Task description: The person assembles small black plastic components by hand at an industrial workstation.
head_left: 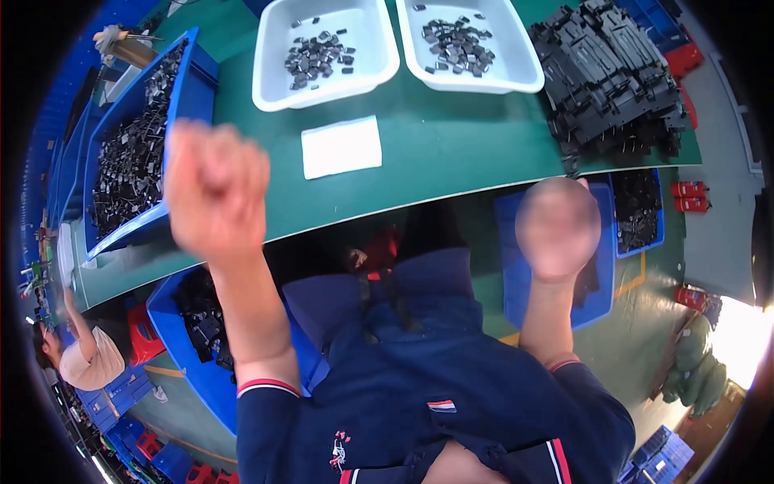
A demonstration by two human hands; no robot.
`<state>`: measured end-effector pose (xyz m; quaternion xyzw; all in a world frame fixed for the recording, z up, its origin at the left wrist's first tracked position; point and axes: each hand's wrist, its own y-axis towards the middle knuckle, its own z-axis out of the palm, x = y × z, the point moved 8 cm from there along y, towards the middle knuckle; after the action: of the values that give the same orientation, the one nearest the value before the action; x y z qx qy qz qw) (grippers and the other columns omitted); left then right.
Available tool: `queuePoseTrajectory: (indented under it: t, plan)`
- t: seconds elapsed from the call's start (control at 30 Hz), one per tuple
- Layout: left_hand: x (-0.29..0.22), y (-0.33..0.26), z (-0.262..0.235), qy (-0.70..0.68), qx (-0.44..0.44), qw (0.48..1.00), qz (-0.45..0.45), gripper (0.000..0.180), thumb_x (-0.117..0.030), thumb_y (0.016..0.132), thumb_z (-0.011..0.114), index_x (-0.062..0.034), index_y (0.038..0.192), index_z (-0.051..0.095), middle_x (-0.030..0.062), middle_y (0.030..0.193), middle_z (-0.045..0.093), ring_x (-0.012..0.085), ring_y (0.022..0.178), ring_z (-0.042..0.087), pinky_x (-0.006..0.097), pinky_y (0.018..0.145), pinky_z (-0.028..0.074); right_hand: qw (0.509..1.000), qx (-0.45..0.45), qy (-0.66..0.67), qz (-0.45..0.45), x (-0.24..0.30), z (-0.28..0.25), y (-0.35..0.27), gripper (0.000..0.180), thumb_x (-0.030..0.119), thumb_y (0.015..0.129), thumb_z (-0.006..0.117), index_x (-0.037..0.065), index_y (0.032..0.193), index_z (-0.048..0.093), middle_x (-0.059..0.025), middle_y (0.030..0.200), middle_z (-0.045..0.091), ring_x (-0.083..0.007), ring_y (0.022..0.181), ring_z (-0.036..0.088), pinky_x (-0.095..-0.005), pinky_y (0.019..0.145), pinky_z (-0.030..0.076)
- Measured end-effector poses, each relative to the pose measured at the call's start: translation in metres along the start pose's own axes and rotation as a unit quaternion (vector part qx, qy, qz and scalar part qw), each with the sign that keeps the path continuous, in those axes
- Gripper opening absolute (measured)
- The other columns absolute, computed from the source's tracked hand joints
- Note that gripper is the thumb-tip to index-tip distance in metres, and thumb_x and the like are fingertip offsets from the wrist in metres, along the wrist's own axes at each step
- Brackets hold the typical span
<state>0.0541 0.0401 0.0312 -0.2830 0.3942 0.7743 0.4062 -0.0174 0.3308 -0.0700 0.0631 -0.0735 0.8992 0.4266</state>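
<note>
My left hand [216, 192] is raised over the near left part of the green table, beside a blue bin [205, 93] full of small black parts. Its fingers are curled in and smeared; whatever they hold, if anything, does not show. My right hand [558, 230] is at the table's front edge, above a blue crate [512, 278] on the floor. A blur covers its fingers. Just beyond it, a small black part [571, 165] hangs at the edge, below a tall pile of black plastic parts [609, 77]; I cannot tell whether the hand touches it.
Two white trays [326, 98] with small black pieces stand on the green table [451, 153]. A white sheet [342, 148] lies before them. Blue crates of black parts [637, 210] sit below at both sides. Another person [93, 355] is at the far left.
</note>
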Motion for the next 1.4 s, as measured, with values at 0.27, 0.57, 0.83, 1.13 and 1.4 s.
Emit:
queuePoseTrajectory:
  t: [0.27,0.57,0.83,1.13,1.4]
  plan:
    - [0.083,0.118,-0.033,0.718,0.129,0.684,-0.024,0.028,-0.03,0.083,0.06,-0.0074,0.098,0.066,0.0156,0.084,0.066,0.0299,0.078,0.064,0.037,0.07,0.049,0.984,-0.065,-0.129,0.103,-0.059,-0.019,-0.005,0.036,0.033,0.094,0.044,0.008,0.07,0.049,-0.0025,0.062,0.042,-0.0074,0.049,0.033,-0.0198,0.04,0.026]
    - [0.105,0.127,-0.043,0.843,0.144,0.481,-0.192,0.028,-0.032,0.08,0.063,-0.0051,0.081,0.069,0.015,0.079,0.066,0.031,0.074,0.063,0.041,0.068,0.05,0.977,-0.096,-0.17,0.09,-0.051,-0.03,-0.014,0.037,0.034,0.095,0.041,0.006,0.071,0.047,-0.0038,0.064,0.042,-0.0067,0.049,0.032,-0.0188,0.04,0.029]
    - [0.069,0.099,0.003,0.762,0.095,0.64,0.038,0.036,-0.037,0.083,0.06,-0.0033,0.073,0.067,0.0149,0.066,0.062,0.0296,0.063,0.063,0.04,0.058,0.047,0.967,-0.117,-0.219,0.057,-0.043,-0.033,-0.003,0.036,0.032,0.096,0.04,0.005,0.077,0.053,-0.0067,0.07,0.049,-0.0063,0.047,0.036,-0.0192,0.042,0.031]
    - [0.147,-0.088,0.056,0.342,0.23,0.821,-0.396,0.057,-0.044,0.067,0.078,0.0067,0.087,0.06,0.0119,0.07,0.062,0.0142,0.064,0.06,0.027,0.057,0.048,0.948,-0.13,-0.285,0.056,-0.058,-0.025,0.003,0.031,0.031,0.093,0.048,0.002,0.085,0.057,-0.0067,0.073,0.057,-0.0046,0.048,0.04,-0.0186,0.043,0.031]
    - [0.137,-0.085,0.056,0.457,0.236,0.812,-0.277,0.059,-0.052,0.064,0.077,0.0017,0.069,0.054,0.0091,0.055,0.052,0.0187,0.051,0.054,0.03,0.05,0.044,0.825,-0.109,-0.553,0.025,-0.065,-0.025,-0.007,0.027,0.024,0.093,0.051,0.001,0.083,0.06,0.0016,0.072,0.056,-0.0042,0.065,0.048,-0.0213,0.058,0.04]
